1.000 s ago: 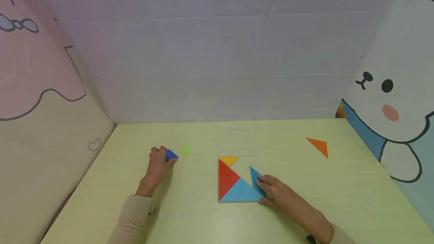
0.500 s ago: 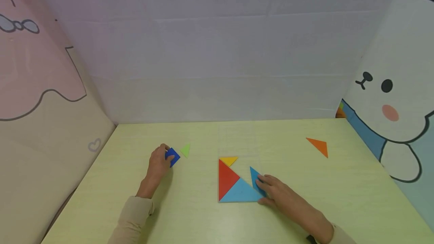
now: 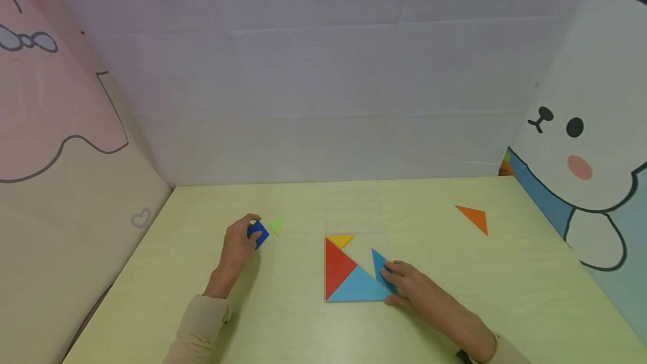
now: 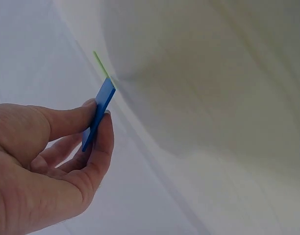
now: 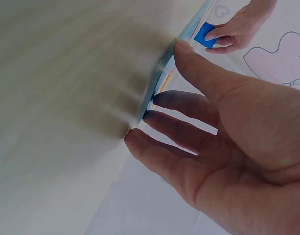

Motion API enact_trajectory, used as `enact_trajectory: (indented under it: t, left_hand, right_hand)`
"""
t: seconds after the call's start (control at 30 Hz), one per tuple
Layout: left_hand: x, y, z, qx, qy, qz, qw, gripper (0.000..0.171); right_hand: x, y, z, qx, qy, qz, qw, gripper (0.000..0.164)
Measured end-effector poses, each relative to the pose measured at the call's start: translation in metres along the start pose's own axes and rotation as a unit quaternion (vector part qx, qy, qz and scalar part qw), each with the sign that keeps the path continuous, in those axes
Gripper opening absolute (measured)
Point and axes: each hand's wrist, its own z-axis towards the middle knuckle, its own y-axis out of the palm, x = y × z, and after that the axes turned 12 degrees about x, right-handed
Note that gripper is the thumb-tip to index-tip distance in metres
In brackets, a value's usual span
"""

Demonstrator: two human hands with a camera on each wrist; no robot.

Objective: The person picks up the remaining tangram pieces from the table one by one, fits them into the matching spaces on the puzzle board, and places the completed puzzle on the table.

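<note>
Pinched between thumb and fingers of the left hand (image 3: 237,243), a blue square (image 3: 258,233) is lifted just beside a green triangle (image 3: 276,223) on the table (image 3: 283,324). Straight fingers of the right hand (image 3: 419,292) rest on a blue piece (image 3: 380,265) beside the red triangle (image 3: 337,266); an orange triangle (image 3: 474,218) lies well apart.

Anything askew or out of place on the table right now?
Nothing damaged or spilled. The orange triangle lies alone, far to the right of the assembled pieces, and the green triangle sits apart to their left beside the left hand, which pinches the dark blue square.
</note>
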Motion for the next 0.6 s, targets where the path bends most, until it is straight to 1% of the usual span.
enact_trajectory:
  t: [0.17, 0.27, 0.43, 0.6]
  left_hand:
    - [0.003, 0.002, -0.001, 0.008, -0.006, -0.017, 0.9998, 0.031]
    - [0.006, 0.003, -0.002, 0.012, -0.005, -0.036, 0.9993, 0.030]
    - [0.012, 0.006, -0.003, 0.021, 0.001, -0.060, 0.9980, 0.029]
    - [0.021, 0.010, -0.003, 0.014, -0.009, -0.076, 0.9970, 0.029]
  right_hand:
    - [0.000, 0.000, 0.000, 0.000, -0.002, -0.002, 1.000, 0.053]
    - [-0.001, -0.001, 0.001, -0.001, -0.001, -0.003, 1.000, 0.053]
    - [-0.002, -0.001, 0.002, -0.016, 0.014, 0.001, 1.000, 0.055]
    - [-0.003, -0.001, 0.002, -0.015, 0.010, 0.000, 1.000, 0.055]
